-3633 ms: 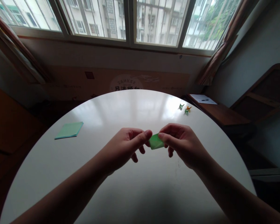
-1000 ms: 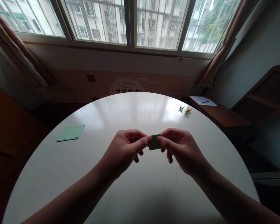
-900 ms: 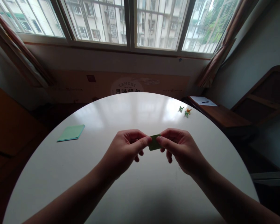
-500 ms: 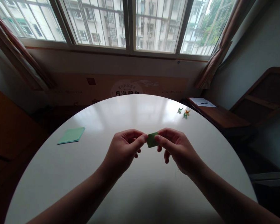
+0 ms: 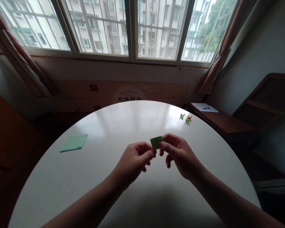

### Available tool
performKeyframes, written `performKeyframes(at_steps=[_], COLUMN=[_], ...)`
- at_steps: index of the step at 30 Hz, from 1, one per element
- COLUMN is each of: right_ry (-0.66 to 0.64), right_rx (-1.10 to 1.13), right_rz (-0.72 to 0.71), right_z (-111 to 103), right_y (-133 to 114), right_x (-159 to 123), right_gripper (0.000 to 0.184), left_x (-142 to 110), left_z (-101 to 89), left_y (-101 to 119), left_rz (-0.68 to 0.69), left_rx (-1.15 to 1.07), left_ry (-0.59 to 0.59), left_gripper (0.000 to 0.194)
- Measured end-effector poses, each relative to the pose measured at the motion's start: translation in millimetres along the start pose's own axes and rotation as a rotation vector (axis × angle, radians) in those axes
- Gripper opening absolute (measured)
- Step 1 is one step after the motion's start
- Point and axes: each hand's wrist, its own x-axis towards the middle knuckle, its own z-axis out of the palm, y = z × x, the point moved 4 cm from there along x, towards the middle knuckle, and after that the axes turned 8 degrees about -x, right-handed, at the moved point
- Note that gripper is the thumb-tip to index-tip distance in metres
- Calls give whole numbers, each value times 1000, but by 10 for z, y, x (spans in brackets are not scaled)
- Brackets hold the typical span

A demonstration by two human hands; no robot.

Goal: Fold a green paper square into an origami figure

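Observation:
A small folded square of green paper (image 5: 155, 142) is held up above the white table, pinched at its right side between the thumb and fingers of my right hand (image 5: 177, 150). The lower fingers of that hand curl loosely. My left hand (image 5: 137, 158) is closed in a pinch at the paper's lower left corner; its thumb tip and fingertips meet there, and the fingers behind are partly hidden.
On the round white table (image 5: 104, 186), a stack of light green paper sheets (image 5: 74, 142) lies at the left. Several small folded paper figures (image 5: 187, 120), green and orange, stand at the far right. Beyond, a brown side table (image 5: 225, 123) bears a white sheet (image 5: 205, 107) and a pen.
My left hand has slid down and to the right, from the paper's left upper edge to its lower left corner. The right hand keeps its pinch. The camera view has shifted slightly.

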Motion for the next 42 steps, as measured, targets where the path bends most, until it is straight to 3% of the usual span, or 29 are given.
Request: performKeyframes(at_steps=[3, 8, 13, 19, 23, 32, 36, 42], right_ry=[-7, -61, -70, 41, 34, 154, 140, 104], right_rx=[-36, -123, -67, 22, 28, -213, -284, -293], right_rz=[-4, 17, 6, -128, -246, -312, -345, -349], right_z=[-9, -1, 5, -41, -52, -92, -41, 1], right_y=[9, 17, -1, -27, -70, -151, -195, -194], right_x=[2, -1, -2, 3, -15, -69, -99, -102], right_gripper=[20, 23, 24, 15, 7, 7, 4, 3], left_x=[-4, 9, 34, 37, 32, 34, 0, -40], left_z=[13, -72, -105, -84, -79, -87, -142, -120], left_y=[10, 52, 75, 30, 27, 60, 105, 186], left_rz=[-4, 76, 154, 142, 165, 204, 272, 307], left_rx=[17, -17, -121, -126, -104, -60, 24, 79], left_ry=[-58, 37, 87, 27, 9, -22, 57, 77], left_gripper=[26, 27, 24, 26, 27, 26, 31, 22])
